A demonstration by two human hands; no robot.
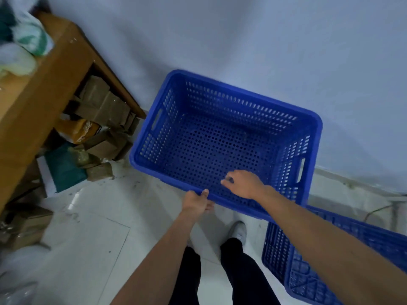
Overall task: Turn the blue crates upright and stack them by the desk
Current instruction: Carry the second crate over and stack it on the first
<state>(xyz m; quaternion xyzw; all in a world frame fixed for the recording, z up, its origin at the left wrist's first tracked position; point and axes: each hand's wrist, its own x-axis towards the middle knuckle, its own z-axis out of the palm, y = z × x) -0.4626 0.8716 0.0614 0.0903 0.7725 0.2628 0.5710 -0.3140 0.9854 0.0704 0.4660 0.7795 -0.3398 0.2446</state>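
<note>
Left hand (197,202) gripping near rim of upright blue crate (224,137); right hand (242,183) inside it, holding nothing.

Left thumb over the rim, fingers curled under the edge. Right hand reaches over the same rim, fingers loosely spread above the perforated bottom; contact with the bottom can't be told. Crate sits open side up against the pale wall (264,40), just right of the wooden desk (44,95). Second blue crate (308,271) lower right, bottom facing up, partly behind right forearm. Cardboard boxes (99,102) under desk. White tile floor (88,238).
</note>
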